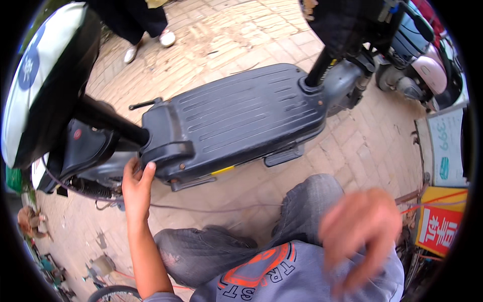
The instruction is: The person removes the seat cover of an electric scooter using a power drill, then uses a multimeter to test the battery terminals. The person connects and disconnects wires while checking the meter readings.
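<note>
An electric scooter stands in front of me, its black ribbed footboard (241, 108) stretching from left to upper right. My left hand (137, 183) is at the footboard's near left corner, beside the base of a black post (113, 121). Its thumb and fingers are apart, and the fingertips are partly hidden against the scooter's body. A thin cable (216, 209) runs below the scooter and passes behind my left wrist. My right hand (359, 231) is raised over my lap at the right, away from the scooter. Motion blurs its fingers, so any small thing in them cannot be made out.
A white and black rounded scooter part (50, 75) rises at the left. A person's white shoes (167, 38) stand on the paving behind. Other scooters (427, 70) are parked at the upper right. A yellow and red sign (440, 221) and a white board (445, 146) stand at the right.
</note>
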Demonstrator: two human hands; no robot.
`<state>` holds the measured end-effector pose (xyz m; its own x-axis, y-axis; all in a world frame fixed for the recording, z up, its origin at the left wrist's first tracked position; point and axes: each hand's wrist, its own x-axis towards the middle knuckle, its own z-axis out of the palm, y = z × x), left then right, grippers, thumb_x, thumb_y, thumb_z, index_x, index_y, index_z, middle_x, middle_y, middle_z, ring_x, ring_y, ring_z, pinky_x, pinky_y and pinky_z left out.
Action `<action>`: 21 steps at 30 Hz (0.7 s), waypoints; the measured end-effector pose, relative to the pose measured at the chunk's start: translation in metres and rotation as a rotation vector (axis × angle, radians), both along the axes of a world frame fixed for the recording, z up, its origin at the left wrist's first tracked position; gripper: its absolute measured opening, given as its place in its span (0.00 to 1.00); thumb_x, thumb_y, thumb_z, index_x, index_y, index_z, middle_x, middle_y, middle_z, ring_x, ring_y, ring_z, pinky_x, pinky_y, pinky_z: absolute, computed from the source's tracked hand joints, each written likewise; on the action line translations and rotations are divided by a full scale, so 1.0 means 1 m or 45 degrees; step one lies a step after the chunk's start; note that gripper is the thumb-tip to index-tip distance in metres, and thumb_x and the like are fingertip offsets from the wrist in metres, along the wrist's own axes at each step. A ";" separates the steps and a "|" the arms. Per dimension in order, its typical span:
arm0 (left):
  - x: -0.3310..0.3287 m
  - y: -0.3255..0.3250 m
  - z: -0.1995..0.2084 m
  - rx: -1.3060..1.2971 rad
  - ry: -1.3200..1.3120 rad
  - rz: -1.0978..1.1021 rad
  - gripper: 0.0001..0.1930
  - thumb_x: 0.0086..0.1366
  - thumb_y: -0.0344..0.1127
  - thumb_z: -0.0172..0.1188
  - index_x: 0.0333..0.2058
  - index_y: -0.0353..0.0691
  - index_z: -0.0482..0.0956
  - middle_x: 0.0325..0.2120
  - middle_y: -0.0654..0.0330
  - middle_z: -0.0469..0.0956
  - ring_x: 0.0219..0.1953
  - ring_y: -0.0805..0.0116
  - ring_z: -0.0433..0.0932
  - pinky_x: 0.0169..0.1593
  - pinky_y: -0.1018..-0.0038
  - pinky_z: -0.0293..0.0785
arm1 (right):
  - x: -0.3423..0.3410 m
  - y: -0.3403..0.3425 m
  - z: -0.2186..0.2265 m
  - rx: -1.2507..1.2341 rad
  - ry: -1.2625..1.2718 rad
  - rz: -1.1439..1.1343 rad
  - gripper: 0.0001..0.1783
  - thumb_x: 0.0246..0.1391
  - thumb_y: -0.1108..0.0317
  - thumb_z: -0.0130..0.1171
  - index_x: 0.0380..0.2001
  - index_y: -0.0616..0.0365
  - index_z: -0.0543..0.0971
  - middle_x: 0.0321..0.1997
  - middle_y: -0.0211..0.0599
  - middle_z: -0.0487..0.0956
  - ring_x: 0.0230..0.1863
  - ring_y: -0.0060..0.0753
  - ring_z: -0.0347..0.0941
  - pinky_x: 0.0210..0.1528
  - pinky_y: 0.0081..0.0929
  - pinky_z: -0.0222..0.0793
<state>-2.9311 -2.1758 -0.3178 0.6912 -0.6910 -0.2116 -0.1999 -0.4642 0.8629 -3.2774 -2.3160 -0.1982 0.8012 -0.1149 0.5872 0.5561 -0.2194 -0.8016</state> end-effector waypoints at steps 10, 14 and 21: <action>0.029 0.000 -0.040 -0.035 0.405 0.280 0.27 0.64 0.54 0.57 0.44 0.30 0.74 0.36 0.60 0.75 0.35 0.75 0.68 0.39 0.79 0.63 | -0.060 -0.110 -0.216 0.312 0.849 -2.021 0.30 0.59 0.56 0.54 0.52 0.76 0.70 0.50 0.55 0.76 0.52 0.40 0.73 0.55 0.30 0.65; 0.013 -0.011 -0.041 -0.243 0.387 0.275 0.25 0.67 0.52 0.53 0.44 0.30 0.73 0.41 0.57 0.75 0.43 0.70 0.70 0.50 0.74 0.63 | -0.048 -0.095 -0.210 0.419 0.807 -2.015 0.33 0.60 0.54 0.52 0.56 0.76 0.65 0.55 0.57 0.72 0.58 0.41 0.68 0.60 0.29 0.60; 0.008 -0.024 -0.037 -0.668 0.506 0.319 0.22 0.65 0.45 0.57 0.46 0.30 0.73 0.46 0.55 0.74 0.48 0.68 0.71 0.56 0.72 0.62 | -0.052 -0.088 -0.226 0.481 0.691 -1.957 0.32 0.62 0.57 0.50 0.59 0.75 0.61 0.61 0.57 0.67 0.63 0.40 0.62 0.64 0.27 0.54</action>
<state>-2.9228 -2.1993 -0.3546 0.7823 -0.6012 -0.1632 0.2355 0.0428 0.9709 -3.3294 -2.4041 -0.4242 -0.0961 -0.9938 0.0564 -0.3191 -0.0229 -0.9475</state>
